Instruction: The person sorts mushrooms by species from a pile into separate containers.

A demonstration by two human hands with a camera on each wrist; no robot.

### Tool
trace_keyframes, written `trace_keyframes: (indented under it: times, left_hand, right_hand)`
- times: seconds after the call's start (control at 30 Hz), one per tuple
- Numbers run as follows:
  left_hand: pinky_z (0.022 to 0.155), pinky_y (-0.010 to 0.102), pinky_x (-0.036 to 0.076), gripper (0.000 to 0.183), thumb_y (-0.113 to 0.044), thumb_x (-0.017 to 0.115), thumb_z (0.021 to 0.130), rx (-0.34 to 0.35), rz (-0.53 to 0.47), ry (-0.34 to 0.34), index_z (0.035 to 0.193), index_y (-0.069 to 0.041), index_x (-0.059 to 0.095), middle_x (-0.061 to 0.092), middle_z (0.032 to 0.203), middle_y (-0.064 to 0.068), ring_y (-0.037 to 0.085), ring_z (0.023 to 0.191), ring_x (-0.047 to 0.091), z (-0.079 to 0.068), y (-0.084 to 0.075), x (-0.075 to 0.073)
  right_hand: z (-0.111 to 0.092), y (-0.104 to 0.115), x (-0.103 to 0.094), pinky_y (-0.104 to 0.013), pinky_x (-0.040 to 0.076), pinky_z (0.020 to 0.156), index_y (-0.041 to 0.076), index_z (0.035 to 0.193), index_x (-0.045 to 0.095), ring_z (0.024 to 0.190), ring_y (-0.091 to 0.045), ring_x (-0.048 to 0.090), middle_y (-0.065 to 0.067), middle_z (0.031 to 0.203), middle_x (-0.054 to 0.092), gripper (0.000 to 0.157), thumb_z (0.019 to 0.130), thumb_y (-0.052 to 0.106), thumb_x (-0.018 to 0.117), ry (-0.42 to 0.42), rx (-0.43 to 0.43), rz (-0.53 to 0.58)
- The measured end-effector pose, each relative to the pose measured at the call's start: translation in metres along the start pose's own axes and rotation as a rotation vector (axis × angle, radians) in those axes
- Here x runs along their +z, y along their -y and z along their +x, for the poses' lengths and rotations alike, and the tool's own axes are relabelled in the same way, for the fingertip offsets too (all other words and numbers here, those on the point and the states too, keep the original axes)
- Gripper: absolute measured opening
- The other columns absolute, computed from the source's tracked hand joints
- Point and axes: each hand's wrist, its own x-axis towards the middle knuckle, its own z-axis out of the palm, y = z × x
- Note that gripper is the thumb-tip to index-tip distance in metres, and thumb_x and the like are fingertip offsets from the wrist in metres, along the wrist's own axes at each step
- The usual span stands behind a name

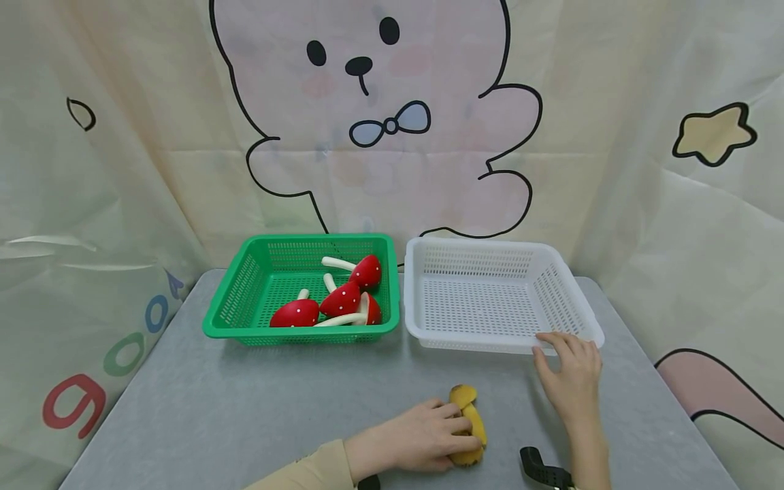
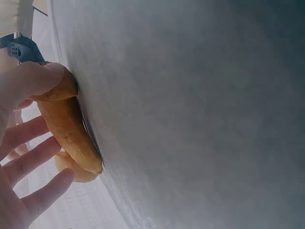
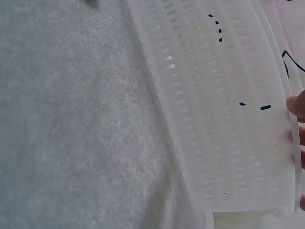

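Two yellow toy mushrooms lie head to tail on the table. My left hand holds them from the left side, its fingers over them in the head view. In the left wrist view the thumb lies on the near cap of the mushrooms, with the other fingers spread along the far side. My right hand is at the front right corner of the white basket, holding its rim. The right wrist view shows fingertips at the upper rim of that basket.
A green basket stands left of the white one, with several red, white-dotted toy mushrooms inside. Both baskets are at the back of the grey table. A printed curtain hangs close behind and at the sides.
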Motion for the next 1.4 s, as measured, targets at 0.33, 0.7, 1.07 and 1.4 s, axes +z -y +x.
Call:
trace_keyframes:
  times: [0.33, 0.7, 1.07, 1.4]
  left_hand:
    - [0.086, 0.017, 0.043, 0.044, -0.040, 0.066, 0.088, -0.008, -0.016, 0.002, 0.129, -0.033, 0.050, 0.056, 0.117, -0.014, 0.004, 0.107, 0.050, -0.002, 0.000, -0.007]
    - [0.082, 0.018, 0.045, 0.041, -0.041, 0.067, 0.084, -0.021, 0.032, -0.140, 0.122, -0.033, 0.054, 0.054, 0.107, -0.014, 0.005, 0.099, 0.049, -0.003, -0.002, -0.020]
    - [0.093, 0.021, 0.047, 0.042, -0.037, 0.068, 0.085, -0.070, 0.024, -0.166, 0.124, -0.029, 0.054, 0.059, 0.115, -0.009, 0.008, 0.106, 0.052, -0.002, 0.012, -0.044]
    - [0.085, 0.020, 0.046, 0.043, -0.039, 0.069, 0.084, -0.092, 0.084, -0.208, 0.123, -0.028, 0.055, 0.059, 0.113, -0.009, 0.008, 0.104, 0.051, 0.003, 0.025, -0.054]
  right_hand:
    - [-0.001, -0.002, 0.000, -0.073, 0.020, 0.106, 0.002, 0.097, 0.069, 0.101, -0.043, 0.049, -0.022, 0.102, 0.064, 0.023, 0.075, -0.001, 0.075, 0.014, 0.011, -0.010]
    - [-0.001, -0.001, 0.001, -0.074, 0.021, 0.105, 0.002, 0.097, 0.069, 0.101, -0.042, 0.049, -0.021, 0.101, 0.064, 0.023, 0.075, -0.002, 0.075, 0.006, 0.002, -0.003]
    - [0.000, -0.002, 0.001, -0.074, 0.020, 0.105, 0.002, 0.097, 0.069, 0.100, -0.043, 0.049, -0.021, 0.101, 0.064, 0.024, 0.074, -0.003, 0.075, -0.001, 0.000, -0.001]
    - [0.000, 0.001, -0.001, -0.074, 0.019, 0.106, 0.001, 0.097, 0.069, 0.101, -0.041, 0.049, -0.021, 0.102, 0.064, 0.023, 0.075, -0.004, 0.074, 0.003, 0.012, 0.020]
